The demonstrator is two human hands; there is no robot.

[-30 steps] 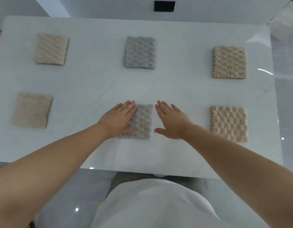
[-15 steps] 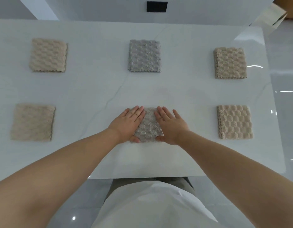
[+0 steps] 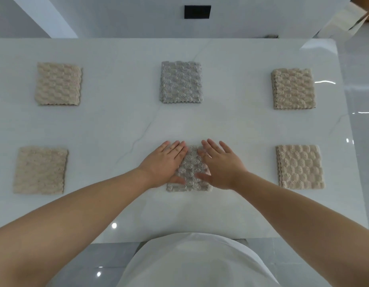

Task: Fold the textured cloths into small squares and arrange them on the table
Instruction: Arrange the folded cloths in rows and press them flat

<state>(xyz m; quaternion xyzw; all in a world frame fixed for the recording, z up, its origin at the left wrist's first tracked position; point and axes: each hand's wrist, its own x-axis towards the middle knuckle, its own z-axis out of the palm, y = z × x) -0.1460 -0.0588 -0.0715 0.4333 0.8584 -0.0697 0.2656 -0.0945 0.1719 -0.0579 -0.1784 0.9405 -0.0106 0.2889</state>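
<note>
1. Head view: a folded grey cloth [image 3: 189, 179] lies at the near middle of the white table [image 3: 121, 125], completing 2 tidy rows with 5 other folded cloths [image 3: 181, 81].
2. The left hand [image 3: 163, 165] and right hand [image 3: 224, 165] rest flat on it, fingers [image 3: 176, 149] straight, gripping nothing, likely pressing its folds down.

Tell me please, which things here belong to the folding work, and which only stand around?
Job: near grey cloth, pressed by left hand and right hand; far grey cloth; four beige cloths; table.
Lying about: black wall panel; pale box, far right.
</note>
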